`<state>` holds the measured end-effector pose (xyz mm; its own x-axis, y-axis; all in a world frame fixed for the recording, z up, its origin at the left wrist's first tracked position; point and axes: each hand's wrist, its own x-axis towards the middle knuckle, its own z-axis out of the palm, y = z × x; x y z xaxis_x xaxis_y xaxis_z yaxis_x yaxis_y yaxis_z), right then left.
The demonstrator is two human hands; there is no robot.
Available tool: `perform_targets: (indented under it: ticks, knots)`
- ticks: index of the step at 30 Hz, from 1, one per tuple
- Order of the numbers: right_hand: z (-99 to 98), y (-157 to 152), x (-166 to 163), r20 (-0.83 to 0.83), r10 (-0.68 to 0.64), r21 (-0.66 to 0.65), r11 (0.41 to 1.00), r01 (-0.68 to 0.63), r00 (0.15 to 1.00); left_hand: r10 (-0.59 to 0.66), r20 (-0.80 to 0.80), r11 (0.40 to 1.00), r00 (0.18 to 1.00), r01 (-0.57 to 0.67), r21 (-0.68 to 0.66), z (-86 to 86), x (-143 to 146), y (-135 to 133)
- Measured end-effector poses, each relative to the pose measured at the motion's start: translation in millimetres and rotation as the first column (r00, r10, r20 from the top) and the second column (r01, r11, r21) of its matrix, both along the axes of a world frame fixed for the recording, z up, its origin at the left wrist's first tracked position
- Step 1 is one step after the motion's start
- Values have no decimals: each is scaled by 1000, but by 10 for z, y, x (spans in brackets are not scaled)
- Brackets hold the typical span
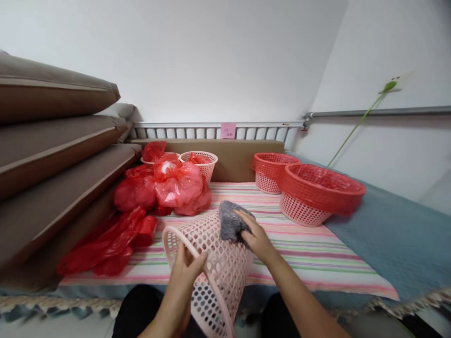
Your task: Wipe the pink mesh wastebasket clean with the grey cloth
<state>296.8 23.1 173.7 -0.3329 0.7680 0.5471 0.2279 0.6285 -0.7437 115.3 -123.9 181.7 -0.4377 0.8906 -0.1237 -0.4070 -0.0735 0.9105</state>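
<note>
A pale pink perforated plastic wastebasket (225,263) lies tilted on its side above my knees, its open mouth toward me. My left hand (185,272) grips its rim, the thumb outside and the fingers partly hidden behind the edge. In my right hand (255,237) is a grey cloth (232,220), pressed against the basket's outer wall near the base. The fingers are bent over the cloth, and some fingertips are out of sight.
Red plastic bags (179,185) bunch at left, with a red bag roll (145,231) before them. A white basket (200,157) stands behind. Two bag-lined baskets (306,213) (268,182) stand right on the striped cloth (299,253). Stacked cushions (52,136) rise at far left.
</note>
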Motion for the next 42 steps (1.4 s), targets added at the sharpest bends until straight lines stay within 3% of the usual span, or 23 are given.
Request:
perform_targets:
  ticks: [2,4,8,12,15,18,21,23,27,30,33,35,37,38,42]
  knots:
    - [24,-21,-100,22,51,-80,996,-49,998,-35,-43,999,998,36,17,-1,99,53]
    - [60,-93,-130,11,17,-155,988,-15,1000,-59,-52,998,997,60,13,10,175,56]
    - [190,-288,-112,157,-139,-199,965,169,978,-151,-128,986,980,159,57,-12,257,26]
    - [271,-363,-93,369,-204,-267,911,314,907,-216,-318,967,923,248,64,-238,295,6]
    - [159,-299,-55,441,-258,-242,888,390,860,-195,-418,963,887,253,87,-501,359,-41]
    - [-96,-210,-18,408,-324,-136,903,408,854,-145,-404,968,903,214,132,-698,412,-76]
    - [-319,-165,51,282,-364,-54,918,394,888,-187,-362,963,913,244,118,-714,359,-81]
    - [-348,-153,174,185,-353,-71,926,370,917,-269,-279,947,922,306,100,-633,269,-88]
    - [-33,-155,592,16,-420,-181,891,416,907,-267,-143,960,953,277,50,-436,116,-137]
    - [342,-217,736,-73,-520,-115,852,510,851,-258,-123,964,958,264,35,-367,100,-158]
    - [511,-293,513,-53,-376,110,919,379,925,-265,-109,962,958,271,43,-365,125,-140]
    - [445,-304,249,122,-169,203,969,142,978,-250,-94,966,964,255,48,-381,129,-118]
    - [296,-286,11,307,7,193,979,-70,952,-207,-100,976,973,213,48,-397,115,-104]
    - [216,-276,-78,356,46,177,978,-115,933,-191,-115,979,975,198,47,-401,103,-103]
    - [-6,-320,-244,330,-104,205,978,37,938,-219,-143,971,965,230,68,-414,61,-125]
